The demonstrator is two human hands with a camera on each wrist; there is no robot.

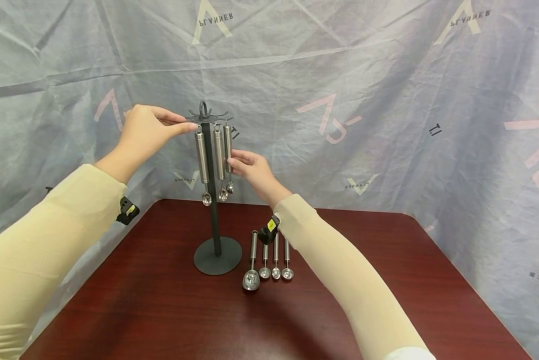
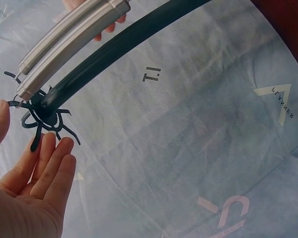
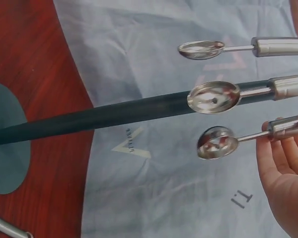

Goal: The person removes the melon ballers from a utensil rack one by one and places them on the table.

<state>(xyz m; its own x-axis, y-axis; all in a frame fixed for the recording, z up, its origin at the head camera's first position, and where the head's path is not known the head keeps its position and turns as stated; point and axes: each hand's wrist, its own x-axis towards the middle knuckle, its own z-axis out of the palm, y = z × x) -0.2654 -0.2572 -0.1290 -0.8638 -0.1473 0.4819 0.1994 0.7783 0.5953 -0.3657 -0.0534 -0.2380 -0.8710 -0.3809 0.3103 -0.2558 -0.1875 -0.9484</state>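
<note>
A dark metal hanging rack (image 1: 214,200) stands upright on a round base, with hooks around its top. Three steel melon ballers hang from it, bowls down: a left one (image 1: 202,157), a middle one (image 1: 219,155) and a right one (image 1: 227,145). At the top, my left hand (image 1: 148,127) holds the rack's hooks between thumb and fingertips, close to the left baller's loop. My right hand (image 1: 253,172) pinches the right baller's handle low down, just above its bowl (image 3: 217,143). The right wrist view shows small holes in the bowls.
Several more melon ballers lie side by side on the dark red table (image 1: 161,300), right of the rack's base (image 1: 217,256); the largest scoop (image 1: 251,280) is leftmost. My right forearm passes over part of them. A grey printed cloth (image 1: 386,125) hangs behind the table.
</note>
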